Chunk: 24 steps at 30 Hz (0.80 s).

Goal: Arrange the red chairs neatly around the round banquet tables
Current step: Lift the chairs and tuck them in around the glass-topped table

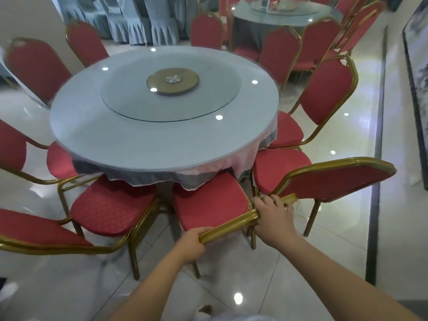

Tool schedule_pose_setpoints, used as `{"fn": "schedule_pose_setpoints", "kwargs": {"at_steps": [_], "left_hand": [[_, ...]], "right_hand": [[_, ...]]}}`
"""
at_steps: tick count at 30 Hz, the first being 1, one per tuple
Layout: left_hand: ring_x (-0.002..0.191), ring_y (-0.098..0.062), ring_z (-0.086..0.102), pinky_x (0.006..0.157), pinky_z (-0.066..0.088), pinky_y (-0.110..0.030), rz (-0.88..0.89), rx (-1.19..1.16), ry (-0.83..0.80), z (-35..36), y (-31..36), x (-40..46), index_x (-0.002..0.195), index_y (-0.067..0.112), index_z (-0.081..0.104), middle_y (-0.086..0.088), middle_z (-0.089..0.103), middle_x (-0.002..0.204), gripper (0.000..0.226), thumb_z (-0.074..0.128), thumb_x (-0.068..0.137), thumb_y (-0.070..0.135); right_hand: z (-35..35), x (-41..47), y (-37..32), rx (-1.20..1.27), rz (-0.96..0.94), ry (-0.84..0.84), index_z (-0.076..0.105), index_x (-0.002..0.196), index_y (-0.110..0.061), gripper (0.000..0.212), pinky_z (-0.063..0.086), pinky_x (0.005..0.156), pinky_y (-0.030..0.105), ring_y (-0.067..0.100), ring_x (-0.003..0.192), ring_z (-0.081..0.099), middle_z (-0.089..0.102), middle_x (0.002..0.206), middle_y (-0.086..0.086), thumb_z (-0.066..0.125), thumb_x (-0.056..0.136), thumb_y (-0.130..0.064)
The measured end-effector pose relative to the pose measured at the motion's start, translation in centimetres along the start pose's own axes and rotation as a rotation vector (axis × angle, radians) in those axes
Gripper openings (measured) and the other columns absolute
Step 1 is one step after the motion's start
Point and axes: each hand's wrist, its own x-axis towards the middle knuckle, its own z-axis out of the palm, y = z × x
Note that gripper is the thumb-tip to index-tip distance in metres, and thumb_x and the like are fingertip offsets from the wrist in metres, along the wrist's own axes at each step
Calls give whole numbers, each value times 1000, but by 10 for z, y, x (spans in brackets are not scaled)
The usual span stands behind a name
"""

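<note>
Gold tubing hides most of what the hands are doing: the left hand has its fingers curled round the top rail of the near chair, knuckles up, so the fingertips are tucked out of sight behind the rail. The right hand grips the same rail further along, where it meets the frame of the neighbouring chair; I cannot tell whether its fingers take in one tube or both. Both forearms reach forward from the lower edge of the view, the right one crossing from the 5 o'clock corner. The near chair sits at 6 o'clock of the round bench, its red seat pushed partly under the hanging cloth, which covers the seat's front edge. The neighbouring chair stands at about 4 o'clock of the bench, its back tilted and blurred at the far end. More red chairs ring the bench, those at 8 and 9 o'clock cut off by the left edge. A glass turntable lies in the middle of the bench. A second bench at 1 o'clock is cut off at the top.
</note>
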Motion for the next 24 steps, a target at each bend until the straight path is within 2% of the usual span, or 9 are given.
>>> {"fn": "schedule_pose_setpoints", "kwargs": {"at_steps": [2, 4, 6, 9, 11, 13, 15, 19, 24], "left_hand": [[91, -9, 65, 80, 53, -22, -9, 36, 6, -3, 12, -5, 99, 54, 63, 14, 69, 97, 49, 71, 72, 14], [84, -8, 63, 66, 46, -11, -7, 43, 32, -5, 28, -11, 106, 42, 65, 11, 66, 91, 46, 79, 71, 17], [76, -5, 61, 61, 44, -9, 11, 13, 60, -4, 47, -17, 110, 37, 66, 10, 64, 87, 44, 82, 72, 22], [81, -1, 63, 68, 46, -8, 68, -6, 116, 5, 89, -28, 122, 36, 63, 10, 67, 99, 47, 81, 79, 29], [94, -3, 62, 78, 44, -10, 127, 35, 189, 15, 120, -33, 129, 37, 58, 11, 64, 110, 51, 78, 82, 32], [107, -3, 56, 87, 39, -11, 202, 57, 259, 29, 152, -34, 135, 36, 53, 13, 58, 122, 55, 75, 85, 30], [115, 0, 51, 89, 34, -6, 289, 41, 314, 47, 185, -33, 138, 35, 51, 17, 52, 129, 57, 73, 86, 26], [122, -2, 47, 101, 38, -20, 372, 54, 284, 82, 252, -18, 138, 35, 49, 17, 48, 134, 57, 71, 87, 26], [136, -11, 38, 113, 38, -42, 343, 207, 136, 110, 307, 33, 148, 37, 35, 11, 38, 148, 77, 74, 82, 39]], "right_hand": [[-6, -1, 13, 73, -81, -54, 28, 149, -39, 73, 17, 115, 57, 26, 149, 15, 36, 152, -6, 58, 82, -41], [-14, -3, 29, 176, -165, -96, 28, 149, -43, 75, 13, 117, 56, 19, 151, 10, 29, 156, -13, 59, 81, -44], [-19, -10, 49, 317, -220, -98, 31, 148, -44, 74, 13, 119, 53, 12, 150, 10, 26, 158, -17, 62, 81, -41], [-19, -31, 92, 531, -201, -117, 39, 146, -42, 71, 25, 118, 48, 7, 145, 25, 32, 156, -17, 63, 78, -41], [-16, -48, 127, 630, -169, -138, 44, 143, -39, 64, 32, 115, 35, 5, 138, 37, 41, 150, -17, 64, 81, -36], [-16, -64, 165, 649, -145, -142, 44, 143, -35, 60, 31, 107, 21, -1, 130, 39, 42, 143, -21, 65, 88, -28], [-20, -74, 203, 629, -109, -96, 44, 144, -32, 59, 30, 104, 18, 1, 130, 39, 43, 142, -18, 65, 89, -27], [-38, -81, 267, 652, -19, 60, 50, 139, -27, 55, 31, 96, 15, 5, 125, 46, 49, 141, -11, 67, 88, -21], [-57, -69, 322, 687, 47, 197, 51, 139, -27, 56, 32, 102, 19, 7, 127, 46, 50, 140, -10, 69, 87, -22]]}}
